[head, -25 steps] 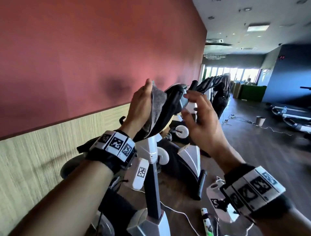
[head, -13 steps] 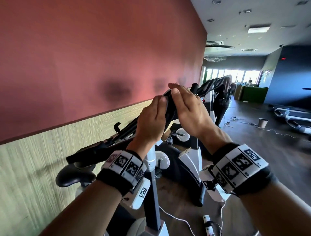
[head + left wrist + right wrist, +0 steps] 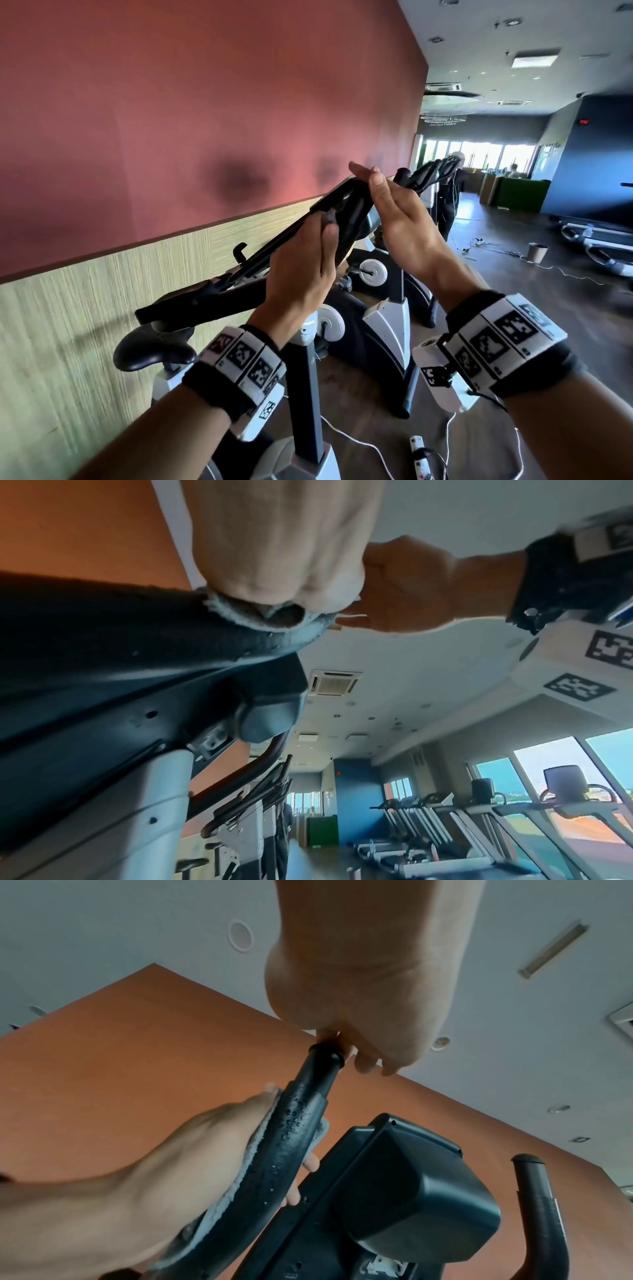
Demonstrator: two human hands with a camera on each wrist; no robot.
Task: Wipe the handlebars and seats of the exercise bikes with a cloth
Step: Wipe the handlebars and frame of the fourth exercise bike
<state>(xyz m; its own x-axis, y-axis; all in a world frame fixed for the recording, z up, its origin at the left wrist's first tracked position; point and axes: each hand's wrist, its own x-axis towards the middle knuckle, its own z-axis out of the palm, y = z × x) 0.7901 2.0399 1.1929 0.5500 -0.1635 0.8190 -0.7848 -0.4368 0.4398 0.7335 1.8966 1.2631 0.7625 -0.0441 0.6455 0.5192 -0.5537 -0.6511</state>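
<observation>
The nearest exercise bike's black handlebar [image 3: 346, 202] rises toward the red wall, and water drops sit on its grip [image 3: 291, 1139]. My left hand [image 3: 325, 226] grips the grey cloth [image 3: 240, 618] wrapped round this bar, a little below its tip. My right hand [image 3: 366, 174] is at the bar's upper end, where thumb and fingers pinch the end cap [image 3: 325, 1053]. The bike's console [image 3: 404, 1185] is just behind the bar. The cloth [image 3: 240, 1185] shows between my left palm and the grip. A black seat [image 3: 150, 349] sits at the lower left.
More exercise bikes [image 3: 428, 174] stand in a row along the wall [image 3: 205, 102]. A second handlebar [image 3: 541, 1204] rises to the right. Cables and a white device [image 3: 419, 455] lie on the wooden floor. Treadmills [image 3: 589, 236] and a small bin [image 3: 536, 251] stand at the right.
My right hand came in from the side and took the handlebar's tip. My left hand closed the cloth round the bar and slid down it a little.
</observation>
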